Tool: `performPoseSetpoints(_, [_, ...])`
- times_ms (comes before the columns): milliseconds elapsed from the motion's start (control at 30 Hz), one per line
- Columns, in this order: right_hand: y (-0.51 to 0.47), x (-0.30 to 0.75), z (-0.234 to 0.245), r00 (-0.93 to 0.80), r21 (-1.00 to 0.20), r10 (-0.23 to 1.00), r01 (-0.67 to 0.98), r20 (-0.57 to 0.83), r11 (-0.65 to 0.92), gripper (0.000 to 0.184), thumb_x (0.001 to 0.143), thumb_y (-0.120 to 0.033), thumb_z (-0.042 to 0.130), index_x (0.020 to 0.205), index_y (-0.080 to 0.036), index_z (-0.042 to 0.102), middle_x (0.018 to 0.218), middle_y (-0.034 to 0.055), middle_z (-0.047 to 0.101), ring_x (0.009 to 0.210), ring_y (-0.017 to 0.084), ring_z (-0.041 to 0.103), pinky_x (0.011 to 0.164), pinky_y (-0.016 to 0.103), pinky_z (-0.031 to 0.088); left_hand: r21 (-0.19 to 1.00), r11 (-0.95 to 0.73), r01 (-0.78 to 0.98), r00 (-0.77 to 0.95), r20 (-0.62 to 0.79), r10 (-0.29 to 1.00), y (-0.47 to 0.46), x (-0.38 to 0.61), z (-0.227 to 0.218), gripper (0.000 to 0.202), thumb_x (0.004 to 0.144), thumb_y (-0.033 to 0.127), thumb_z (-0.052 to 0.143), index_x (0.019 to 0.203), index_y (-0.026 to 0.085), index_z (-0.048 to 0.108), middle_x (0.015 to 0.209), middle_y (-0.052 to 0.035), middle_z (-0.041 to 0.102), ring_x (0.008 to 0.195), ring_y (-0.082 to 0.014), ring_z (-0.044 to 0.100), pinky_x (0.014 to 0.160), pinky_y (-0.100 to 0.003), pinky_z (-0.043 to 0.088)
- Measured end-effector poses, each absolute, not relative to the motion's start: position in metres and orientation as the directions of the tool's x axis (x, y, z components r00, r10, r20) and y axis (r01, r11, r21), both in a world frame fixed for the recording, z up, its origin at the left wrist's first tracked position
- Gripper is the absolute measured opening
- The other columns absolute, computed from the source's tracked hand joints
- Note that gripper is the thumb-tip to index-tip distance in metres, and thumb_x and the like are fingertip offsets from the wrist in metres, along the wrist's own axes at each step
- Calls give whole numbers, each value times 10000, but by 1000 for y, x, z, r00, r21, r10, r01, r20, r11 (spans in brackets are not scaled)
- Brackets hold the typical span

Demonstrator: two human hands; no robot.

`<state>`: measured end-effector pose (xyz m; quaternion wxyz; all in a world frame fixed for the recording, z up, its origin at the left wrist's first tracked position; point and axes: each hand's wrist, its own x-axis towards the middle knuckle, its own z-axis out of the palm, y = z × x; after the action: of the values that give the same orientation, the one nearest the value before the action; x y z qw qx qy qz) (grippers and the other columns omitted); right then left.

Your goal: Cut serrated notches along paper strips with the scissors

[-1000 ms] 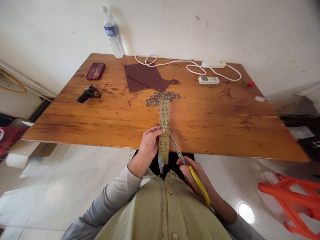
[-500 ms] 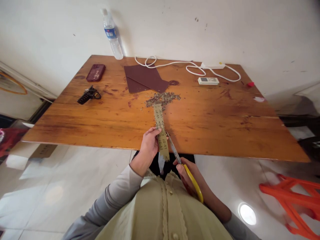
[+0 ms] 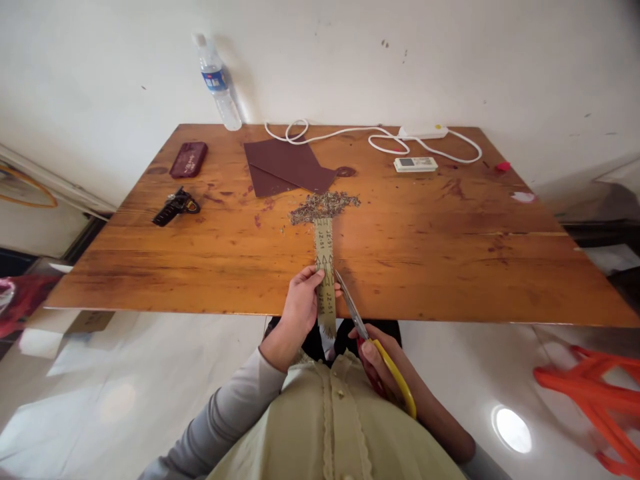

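Note:
My left hand [image 3: 300, 303] pinches a long tan strip of sandpaper [image 3: 325, 257], printed side up, at the near edge of the wooden table [image 3: 450, 253]. The strip's far end lies in a pile of small cut snippets [image 3: 323, 205]. My right hand [image 3: 383, 363] grips yellow-handled scissors [image 3: 373, 347], whose blades angle up against the strip's right side, just beside my left fingers. The strip's near end hangs past the table edge toward my lap.
Two dark maroon sandpaper sheets [image 3: 287, 165] lie behind the snippets. A water bottle [image 3: 216, 81], a maroon case [image 3: 189, 159], a black clip-like tool [image 3: 173, 204], a white power strip with cable [image 3: 425, 132] and a small remote [image 3: 415, 164] sit on the table. An orange plastic stool [image 3: 595, 393] stands at the right.
The strip swung left, then back to straight. The scissors stayed at its right side while my right hand drew slightly nearer my body. The view has tilted down a little.

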<state>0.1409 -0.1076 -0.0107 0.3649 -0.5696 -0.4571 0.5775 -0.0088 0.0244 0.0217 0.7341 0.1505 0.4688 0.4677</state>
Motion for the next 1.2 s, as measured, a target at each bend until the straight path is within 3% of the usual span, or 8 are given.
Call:
performPoseSetpoints(167, [-103, 137, -10, -110, -955, 949, 69, -294, -288, 586, 869, -772, 507, 953, -199, 599, 623, -53, 437, 505, 122, 362, 470, 239, 308, 679, 515, -523, 132, -532, 836, 22, -13, 20, 284, 622, 255, 830, 747, 179, 586, 608, 20, 647, 559, -174, 683, 602, -317, 592])
performPoseSetpoints(267, [-103, 135, -17, -113, -953, 946, 23, -303, -302, 593, 859, -777, 523, 979, -202, 601, 589, -64, 420, 470, 111, 327, 435, 231, 269, 687, 496, -530, 118, -520, 846, 20, -13, 18, 310, 593, 277, 849, 751, 177, 602, 622, 29, 654, 527, -153, 664, 576, -297, 579])
performPoseSetpoints(533, [-105, 121, -35, -69, -895, 906, -145, -417, -422, 603, 837, -780, 571, 993, -197, 574, 536, -102, 335, 420, 81, 232, 380, 203, 184, 701, 530, -478, 158, -525, 836, 17, -15, 16, 321, 602, 346, 861, 754, 183, 630, 622, 26, 655, 551, -159, 669, 592, -299, 573])
performPoseSetpoints(700, [-107, 108, -33, 4, -823, 857, -278, -516, -495, 546, 862, -747, 574, 987, -217, 546, 532, -113, 331, 421, 76, 239, 401, 190, 202, 702, 532, -473, 188, -510, 840, 16, -17, 12, 307, 614, 358, 857, 758, 190, 643, 618, 28, 643, 618, -183, 692, 620, -317, 580])
performPoseSetpoints(933, [-98, 93, -9, 170, -882, 871, -196, -460, -428, 618, 771, -829, 594, 849, -215, 579, 545, -89, 363, 433, 90, 294, 373, 202, 270, 704, 523, -481, 208, -488, 848, 14, -17, 13, 307, 602, 364, 853, 734, 197, 632, 596, 29, 640, 636, -195, 696, 626, -327, 584])
performPoseSetpoints(1067, [-98, 95, -11, 121, -887, 884, -168, -451, -429, 591, 829, -813, 537, 880, -225, 561, 506, -102, 348, 383, 87, 259, 335, 207, 246, 708, 511, -487, 211, -473, 856, 13, -17, 14, 287, 601, 338, 852, 726, 192, 639, 601, 32, 641, 643, -193, 701, 623, -321, 586])
performPoseSetpoints(1200, [-98, 102, -14, 92, -923, 921, -104, -379, -370, 591, 833, -811, 534, 875, -223, 583, 530, -74, 403, 406, 105, 313, 352, 232, 310, 734, 485, -475, 188, -453, 871, 10, -15, 14, 246, 606, 301, 837, 717, 182, 653, 591, 31, 645, 574, -161, 671, 576, -286, 571])
